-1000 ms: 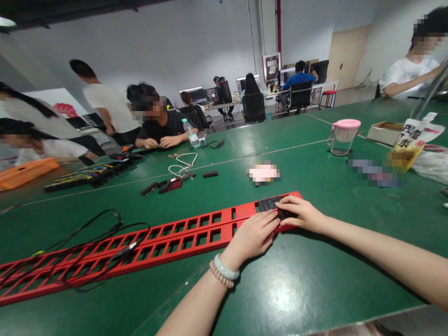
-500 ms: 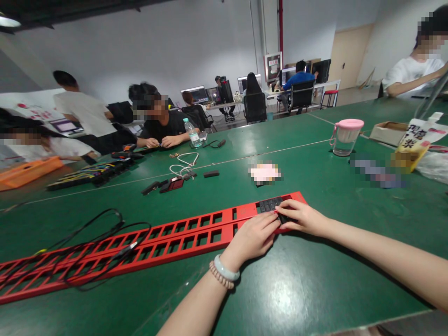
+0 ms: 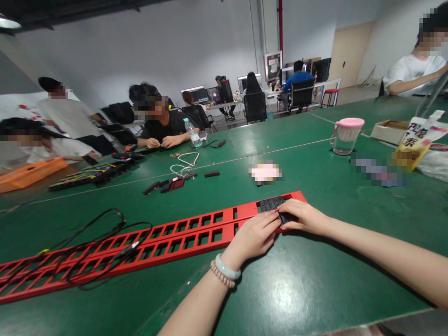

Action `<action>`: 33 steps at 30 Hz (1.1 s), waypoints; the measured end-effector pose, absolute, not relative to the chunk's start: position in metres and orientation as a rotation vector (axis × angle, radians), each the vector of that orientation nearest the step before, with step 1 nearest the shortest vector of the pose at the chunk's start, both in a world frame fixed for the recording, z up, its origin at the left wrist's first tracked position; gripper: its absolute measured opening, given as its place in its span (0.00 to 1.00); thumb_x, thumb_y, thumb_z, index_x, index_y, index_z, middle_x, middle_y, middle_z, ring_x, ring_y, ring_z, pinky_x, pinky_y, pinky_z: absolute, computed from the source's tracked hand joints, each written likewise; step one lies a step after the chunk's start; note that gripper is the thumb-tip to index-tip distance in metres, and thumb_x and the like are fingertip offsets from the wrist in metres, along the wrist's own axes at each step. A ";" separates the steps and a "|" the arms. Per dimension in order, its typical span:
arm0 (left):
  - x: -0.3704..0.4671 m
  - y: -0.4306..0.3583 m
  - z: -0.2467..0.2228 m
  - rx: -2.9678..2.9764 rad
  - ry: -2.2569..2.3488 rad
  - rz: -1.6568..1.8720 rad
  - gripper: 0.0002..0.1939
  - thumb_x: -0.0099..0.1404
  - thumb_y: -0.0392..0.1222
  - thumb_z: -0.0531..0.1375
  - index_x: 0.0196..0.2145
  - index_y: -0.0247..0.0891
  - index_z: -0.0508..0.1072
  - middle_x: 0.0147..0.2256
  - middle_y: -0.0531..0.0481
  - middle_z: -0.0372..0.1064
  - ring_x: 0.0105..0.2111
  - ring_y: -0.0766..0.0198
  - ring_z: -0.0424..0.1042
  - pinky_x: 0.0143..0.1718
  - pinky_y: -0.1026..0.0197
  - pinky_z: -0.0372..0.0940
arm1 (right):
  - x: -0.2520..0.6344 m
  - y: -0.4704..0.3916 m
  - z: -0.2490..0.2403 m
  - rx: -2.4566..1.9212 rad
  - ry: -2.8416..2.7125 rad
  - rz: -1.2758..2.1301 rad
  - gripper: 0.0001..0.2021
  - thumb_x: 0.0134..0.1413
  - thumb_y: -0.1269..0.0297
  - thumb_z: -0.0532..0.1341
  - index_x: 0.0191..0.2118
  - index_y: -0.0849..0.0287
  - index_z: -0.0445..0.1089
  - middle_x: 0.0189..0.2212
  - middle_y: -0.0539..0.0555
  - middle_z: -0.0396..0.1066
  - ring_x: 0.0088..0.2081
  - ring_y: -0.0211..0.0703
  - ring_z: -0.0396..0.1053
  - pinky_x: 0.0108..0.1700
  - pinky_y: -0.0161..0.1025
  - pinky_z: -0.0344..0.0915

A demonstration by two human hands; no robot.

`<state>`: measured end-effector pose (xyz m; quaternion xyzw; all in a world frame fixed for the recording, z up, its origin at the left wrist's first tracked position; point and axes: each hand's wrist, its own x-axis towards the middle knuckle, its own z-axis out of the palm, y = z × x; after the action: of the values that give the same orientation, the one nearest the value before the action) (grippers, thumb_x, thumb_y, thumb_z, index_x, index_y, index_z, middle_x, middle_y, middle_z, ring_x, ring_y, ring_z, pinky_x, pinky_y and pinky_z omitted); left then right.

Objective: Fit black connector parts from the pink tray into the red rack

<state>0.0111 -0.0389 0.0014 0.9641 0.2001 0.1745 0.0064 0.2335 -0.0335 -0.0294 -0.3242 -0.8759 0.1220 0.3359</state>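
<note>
A long red frame with two rows of rectangular slots lies across the green table. Several black blocks fill the far row's slots near its right end. My left hand rests over the near row, its fingers stretched towards a black block; the thumb is hidden. My right hand has its fingers closed round that same block, at the frame's right end. Part of the block is covered by my fingers, so how deep it sits cannot be made out.
A black cable is looped over the frame's left part. Farther back are small dark parts, a white cable, a bottle and a pink-lidded cup. Co-workers sit around the table; an orange bin stands far left.
My right hand has shifted very slightly, showing a little more of the black blocks. My left hand is nearly still. A standing person at the back left has moved left.
</note>
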 end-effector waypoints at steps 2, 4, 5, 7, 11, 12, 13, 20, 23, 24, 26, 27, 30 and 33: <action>0.011 -0.039 0.001 3.012 0.627 0.542 0.18 0.63 0.34 0.51 0.51 0.34 0.61 0.52 0.42 0.62 0.55 0.58 0.58 0.55 0.52 0.59 | 0.234 -0.033 -0.030 -0.833 -2.284 0.322 0.20 0.49 0.54 0.61 0.45 0.59 0.66 0.42 0.60 0.70 0.44 0.48 0.67 0.46 0.47 0.66; 0.011 -0.038 0.000 3.006 0.631 0.530 0.19 0.63 0.34 0.51 0.52 0.34 0.61 0.53 0.42 0.61 0.55 0.58 0.58 0.55 0.53 0.58 | 0.233 -0.032 -0.031 -0.804 -2.284 0.314 0.17 0.49 0.54 0.60 0.43 0.59 0.67 0.42 0.61 0.70 0.44 0.48 0.67 0.46 0.46 0.66; 0.011 -0.038 0.000 3.003 0.631 0.524 0.19 0.63 0.34 0.51 0.52 0.34 0.61 0.53 0.42 0.61 0.55 0.58 0.58 0.56 0.53 0.58 | 0.233 -0.032 -0.031 -0.792 -2.284 0.309 0.16 0.50 0.55 0.60 0.42 0.59 0.68 0.42 0.61 0.70 0.44 0.47 0.67 0.46 0.46 0.66; 0.011 -0.039 0.001 2.998 0.628 0.518 0.19 0.63 0.34 0.51 0.52 0.34 0.61 0.53 0.42 0.61 0.55 0.58 0.58 0.56 0.53 0.57 | 0.233 -0.033 -0.030 -0.782 -2.286 0.304 0.15 0.50 0.55 0.60 0.40 0.59 0.68 0.42 0.61 0.70 0.44 0.47 0.67 0.46 0.46 0.66; 0.010 -0.039 0.000 2.994 0.626 0.520 0.19 0.63 0.34 0.51 0.52 0.35 0.60 0.53 0.42 0.61 0.56 0.58 0.57 0.56 0.52 0.57 | 0.232 -0.034 -0.029 -0.791 -2.293 0.302 0.14 0.50 0.55 0.60 0.40 0.59 0.69 0.42 0.60 0.70 0.44 0.47 0.67 0.46 0.45 0.66; 0.010 -0.039 0.000 2.994 0.627 0.519 0.19 0.63 0.34 0.51 0.52 0.34 0.60 0.53 0.42 0.60 0.56 0.58 0.57 0.56 0.52 0.57 | 0.232 -0.034 -0.028 -0.795 -2.295 0.302 0.14 0.50 0.55 0.60 0.39 0.59 0.69 0.42 0.60 0.70 0.44 0.47 0.67 0.46 0.45 0.66; 0.010 -0.039 0.000 2.994 0.629 0.516 0.19 0.63 0.34 0.51 0.53 0.34 0.60 0.53 0.42 0.60 0.56 0.58 0.57 0.56 0.52 0.57 | 0.232 -0.034 -0.028 -0.800 -2.297 0.302 0.14 0.51 0.55 0.60 0.39 0.59 0.69 0.42 0.60 0.70 0.44 0.47 0.67 0.46 0.45 0.66; 0.011 -0.039 0.000 2.990 0.636 0.499 0.19 0.63 0.35 0.52 0.52 0.34 0.61 0.54 0.42 0.59 0.55 0.58 0.58 0.56 0.53 0.56 | 0.230 -0.037 -0.024 -0.815 -2.311 0.308 0.13 0.52 0.56 0.59 0.39 0.60 0.69 0.40 0.60 0.70 0.43 0.46 0.67 0.45 0.44 0.65; 0.011 -0.038 0.000 2.977 0.625 0.496 0.19 0.63 0.34 0.51 0.53 0.34 0.60 0.54 0.42 0.59 0.55 0.58 0.58 0.56 0.52 0.57 | 0.230 -0.037 -0.023 -0.819 -2.318 0.306 0.14 0.53 0.57 0.58 0.40 0.61 0.68 0.40 0.60 0.71 0.43 0.45 0.67 0.45 0.44 0.65; 0.011 -0.038 0.000 2.974 0.621 0.493 0.19 0.63 0.34 0.51 0.53 0.34 0.60 0.54 0.42 0.59 0.55 0.57 0.58 0.56 0.52 0.57 | 0.229 -0.037 -0.023 -0.820 -2.319 0.305 0.14 0.53 0.57 0.58 0.40 0.61 0.68 0.39 0.60 0.71 0.43 0.45 0.67 0.46 0.44 0.65; 0.010 -0.037 0.000 2.971 0.617 0.485 0.19 0.64 0.34 0.50 0.53 0.34 0.60 0.54 0.41 0.59 0.55 0.57 0.58 0.56 0.52 0.57 | 0.229 -0.038 -0.023 -0.819 -2.319 0.300 0.13 0.53 0.57 0.58 0.40 0.61 0.68 0.40 0.60 0.71 0.43 0.45 0.67 0.46 0.43 0.65; 0.010 -0.037 0.000 2.971 0.617 0.482 0.19 0.64 0.34 0.50 0.53 0.34 0.60 0.54 0.41 0.59 0.55 0.57 0.57 0.56 0.52 0.56 | 0.229 -0.038 -0.023 -0.818 -2.318 0.299 0.13 0.53 0.57 0.58 0.40 0.61 0.68 0.40 0.60 0.70 0.43 0.45 0.67 0.46 0.43 0.65; 0.010 -0.037 0.000 2.969 0.616 0.483 0.19 0.64 0.35 0.50 0.53 0.34 0.60 0.54 0.41 0.59 0.56 0.57 0.57 0.56 0.52 0.56 | 0.229 -0.038 -0.025 -0.812 -2.305 0.290 0.12 0.54 0.58 0.58 0.39 0.61 0.68 0.41 0.60 0.70 0.43 0.45 0.67 0.45 0.43 0.65; 0.010 -0.038 0.000 2.969 0.615 0.493 0.19 0.64 0.34 0.50 0.53 0.34 0.59 0.54 0.42 0.59 0.55 0.57 0.58 0.56 0.52 0.57 | 0.229 -0.038 -0.026 -0.806 -2.289 0.280 0.12 0.53 0.57 0.58 0.37 0.61 0.68 0.41 0.60 0.70 0.42 0.45 0.67 0.45 0.42 0.65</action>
<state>0.0101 -0.0380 0.0001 0.9659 0.2000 0.1604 0.0351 0.2293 -0.0377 -0.0256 -0.3100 -0.8804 0.1077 0.3423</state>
